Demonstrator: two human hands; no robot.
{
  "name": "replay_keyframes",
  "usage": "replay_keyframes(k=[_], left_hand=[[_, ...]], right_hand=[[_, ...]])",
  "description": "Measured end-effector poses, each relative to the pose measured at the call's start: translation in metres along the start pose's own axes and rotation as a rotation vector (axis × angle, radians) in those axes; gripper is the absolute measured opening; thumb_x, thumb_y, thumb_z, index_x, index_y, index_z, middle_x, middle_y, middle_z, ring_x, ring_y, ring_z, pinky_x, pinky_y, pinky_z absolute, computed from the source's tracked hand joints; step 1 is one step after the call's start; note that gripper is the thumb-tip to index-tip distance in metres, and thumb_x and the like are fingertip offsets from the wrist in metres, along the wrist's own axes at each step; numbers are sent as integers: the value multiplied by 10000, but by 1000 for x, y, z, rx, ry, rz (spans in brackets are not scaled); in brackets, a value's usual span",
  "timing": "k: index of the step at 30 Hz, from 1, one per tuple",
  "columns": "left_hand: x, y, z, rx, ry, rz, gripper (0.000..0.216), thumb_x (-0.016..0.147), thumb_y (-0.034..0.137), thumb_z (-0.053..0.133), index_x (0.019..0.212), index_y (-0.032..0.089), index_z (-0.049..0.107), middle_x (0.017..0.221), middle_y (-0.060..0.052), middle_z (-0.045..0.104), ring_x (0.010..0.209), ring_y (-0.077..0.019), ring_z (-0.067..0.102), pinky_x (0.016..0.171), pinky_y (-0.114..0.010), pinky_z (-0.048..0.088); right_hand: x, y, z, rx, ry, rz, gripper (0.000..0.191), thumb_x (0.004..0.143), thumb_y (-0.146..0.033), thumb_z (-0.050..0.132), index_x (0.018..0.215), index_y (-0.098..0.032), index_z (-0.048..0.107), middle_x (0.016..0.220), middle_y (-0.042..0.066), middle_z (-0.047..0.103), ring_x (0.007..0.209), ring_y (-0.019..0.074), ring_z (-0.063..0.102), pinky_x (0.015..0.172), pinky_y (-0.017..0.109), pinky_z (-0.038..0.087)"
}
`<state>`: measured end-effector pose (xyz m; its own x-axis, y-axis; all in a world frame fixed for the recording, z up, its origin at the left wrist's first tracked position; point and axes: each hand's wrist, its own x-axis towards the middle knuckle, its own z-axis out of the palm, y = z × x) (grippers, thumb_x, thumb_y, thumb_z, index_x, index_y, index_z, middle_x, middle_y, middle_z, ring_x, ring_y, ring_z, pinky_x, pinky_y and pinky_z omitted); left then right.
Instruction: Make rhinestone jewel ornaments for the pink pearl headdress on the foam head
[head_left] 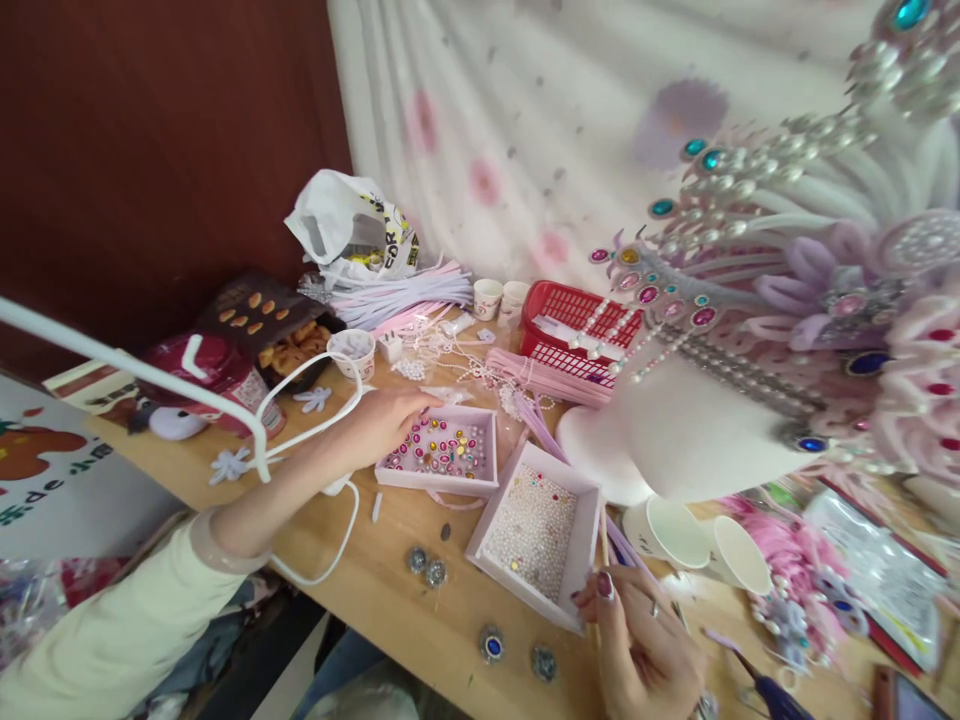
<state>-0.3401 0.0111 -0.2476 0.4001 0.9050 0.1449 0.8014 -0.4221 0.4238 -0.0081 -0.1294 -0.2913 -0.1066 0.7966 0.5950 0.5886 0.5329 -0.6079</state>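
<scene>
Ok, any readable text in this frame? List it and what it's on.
"de": green print on the white pack, far left; characters beside it blurred.
White bag: black print, unreadable.
Red jar: label too small to read.

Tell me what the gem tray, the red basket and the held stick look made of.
Gem tray: probably matte pink card, with flat folded walls. Red basket: glossy moulded plastic, an open lattice. Stick in the right hand: pale tan, maybe wood or bamboo.
</scene>
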Motion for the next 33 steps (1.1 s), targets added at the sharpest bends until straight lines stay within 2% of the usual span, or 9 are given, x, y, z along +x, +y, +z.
replay_keyframes(k=[4,9,18,22,26,29,30,32,33], left_hand=[[1,1,1,4,-64,65,413,894,56,529,1239,218,687,1241,-66,751,1127,-210,693,963,-339,517],[8,5,4,72,-257,136,187,768,91,718,867,229,796,862,-33,804,847,-229,728,776,-299,502],[16,4,13,107,-393,115,101,742,139,686,719,204,760,727,-32,736,721,-215,641,671,-282,418],[19,5,13,99,-375,107,63,710,142,700,687,193,729,675,-10,708,660,-184,622,617,-258,406],[13,12,-6,62,-233,96,191,823,187,605,945,175,752,881,-40,751,780,-179,669,715,-269,472],[-8,29,-27,15,-75,116,267,923,247,509,1021,167,744,1029,-77,725,953,-206,666,850,-319,485],[-17,37,-31,-55,-28,144,259,934,264,518,1014,174,747,1028,-73,722,948,-202,667,851,-313,492],[-40,55,-31,-232,2,179,220,947,270,547,993,201,751,1008,-47,737,935,-181,681,827,-283,511],[-51,64,-26,-319,-45,176,197,952,254,561,985,212,751,1018,-33,752,947,-169,692,848,-272,519]], right_hand=[[0,2,0,0,-22,-33,260,916,-14,560,748,-203,620,693,-2,632,765,180,617,669,326,473],[0,0,2,-4,1,-3,273,913,-16,557,736,-212,626,685,-6,636,762,183,616,666,333,481],[1,-5,5,-28,45,0,301,883,-26,582,659,-222,622,635,-18,640,697,182,621,659,344,488],[0,-3,6,-26,75,-33,300,873,-31,591,640,-217,627,631,-9,635,677,180,619,670,349,501],[0,-3,6,-19,75,-45,297,878,-23,580,656,-214,629,631,-9,645,692,178,623,662,338,503],[3,-5,6,-22,67,-42,295,882,-14,572,675,-216,628,627,-20,645,690,171,620,651,325,499],[3,-7,6,-32,71,-46,292,880,-10,572,681,-216,628,638,-20,654,698,170,624,661,327,500],[3,-13,3,-88,111,-69,267,872,-2,576,723,-214,640,696,-10,691,749,181,644,709,349,511],[1,-17,1,-121,146,-86,250,868,1,576,755,-210,647,737,2,710,774,188,653,728,360,514]])
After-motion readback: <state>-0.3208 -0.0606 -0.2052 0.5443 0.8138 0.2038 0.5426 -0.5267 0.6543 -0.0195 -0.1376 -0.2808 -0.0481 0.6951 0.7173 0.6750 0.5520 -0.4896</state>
